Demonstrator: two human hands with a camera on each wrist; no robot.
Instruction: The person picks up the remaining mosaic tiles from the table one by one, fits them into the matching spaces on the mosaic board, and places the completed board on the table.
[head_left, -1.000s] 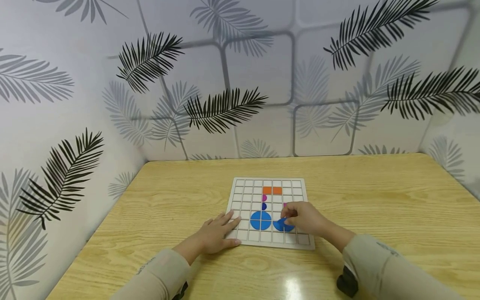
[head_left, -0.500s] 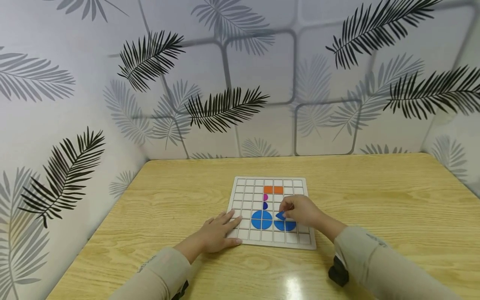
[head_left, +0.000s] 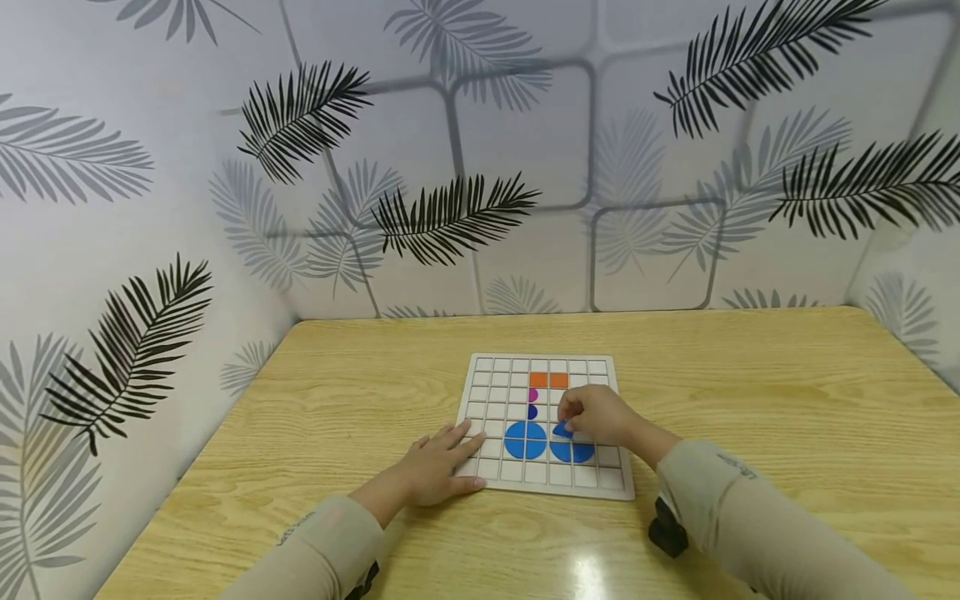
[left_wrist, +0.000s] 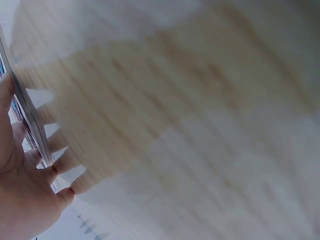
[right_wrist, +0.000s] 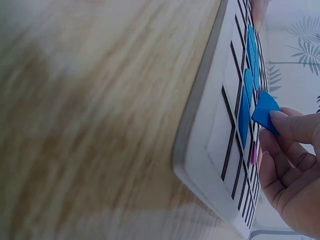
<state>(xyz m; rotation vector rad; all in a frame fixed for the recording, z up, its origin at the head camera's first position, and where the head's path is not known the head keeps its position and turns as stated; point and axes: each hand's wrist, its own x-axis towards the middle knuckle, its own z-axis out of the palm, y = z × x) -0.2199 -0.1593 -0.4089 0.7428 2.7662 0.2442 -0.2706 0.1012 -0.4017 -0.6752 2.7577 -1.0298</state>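
Note:
A white grid board (head_left: 510, 471) lies flat on the table. My right hand (head_left: 600, 415) pinches a blue quarter-circle tile (right_wrist: 265, 111) between thumb and fingers, tilted just above the board. Below it, two blue quarter tiles (head_left: 572, 452) form a lower half circle. To their left, several blue quarters make a full blue circle (head_left: 525, 440). My left hand (head_left: 441, 468) rests at the board's left edge with its fingers spread and straight. In the right wrist view a magenta tile (right_wrist: 253, 153) shows near my right fingers.
Two orange square tiles (head_left: 548, 380) sit in the board's upper part. Below them are a magenta half-round tile (head_left: 533, 395) and a dark blue half-round tile (head_left: 532, 412). The wooden table (head_left: 360, 375) meets a leaf-patterned wall (head_left: 517, 250) at the back.
My right hand has lifted a blue quarter tile and moved slightly up and left from the lower half circle, which now lies uncovered. The left hand has stayed in place.

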